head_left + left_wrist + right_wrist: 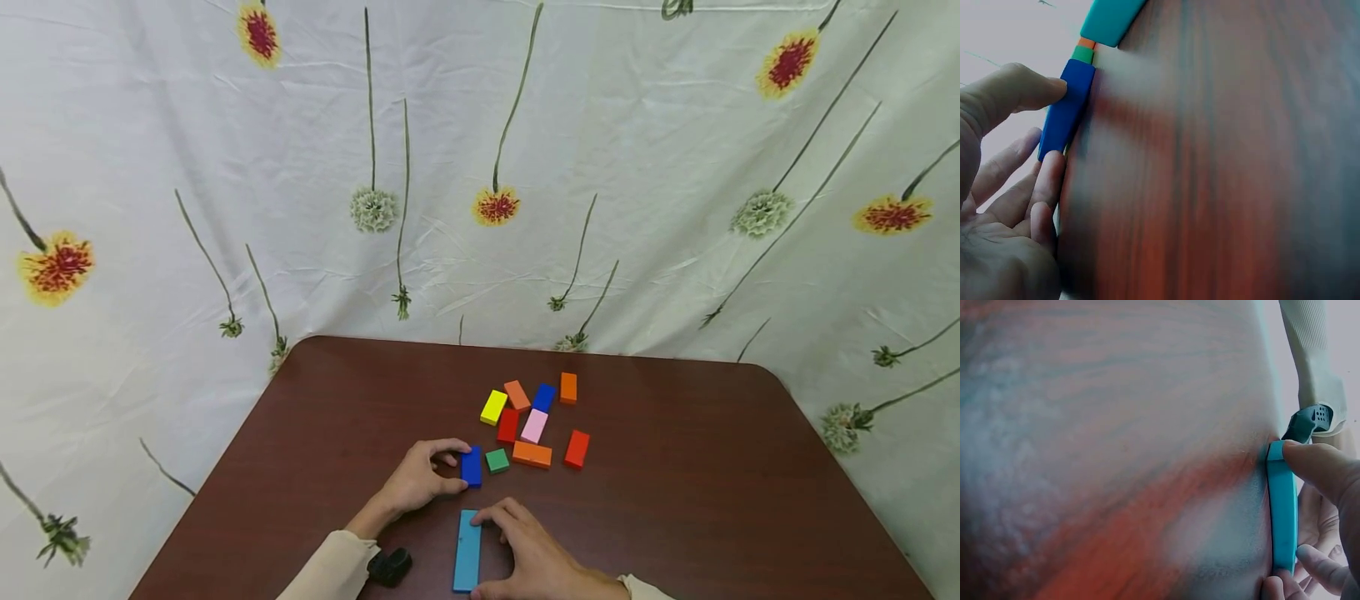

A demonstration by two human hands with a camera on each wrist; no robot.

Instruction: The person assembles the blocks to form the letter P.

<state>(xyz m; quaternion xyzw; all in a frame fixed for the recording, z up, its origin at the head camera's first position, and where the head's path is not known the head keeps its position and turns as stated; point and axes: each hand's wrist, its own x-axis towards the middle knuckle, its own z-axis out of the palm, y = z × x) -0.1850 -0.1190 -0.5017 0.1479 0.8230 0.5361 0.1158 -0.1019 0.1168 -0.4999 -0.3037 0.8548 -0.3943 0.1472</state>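
My left hand (416,477) holds a dark blue block (472,468) on the table, thumb at its near end and fingertips at its far end. In the left wrist view the thumb presses one end of the blue block (1069,109) and fingers meet the other. Nearer the body, my right hand (534,557) grips a long light blue block (467,552) lengthwise between thumb and fingers. The right wrist view shows the thumb on one end of this long block (1282,506), fingertips at the opposite end. A small green block (497,461) lies just right of the dark blue one.
Beyond the hands lies a loose group of blocks: yellow (493,407), pink (534,426), a second blue (543,397), plus several red and orange ones. A red block (577,449) sits apart at the right. Behind the brown table (712,483) hangs a flowered white cloth (645,150).
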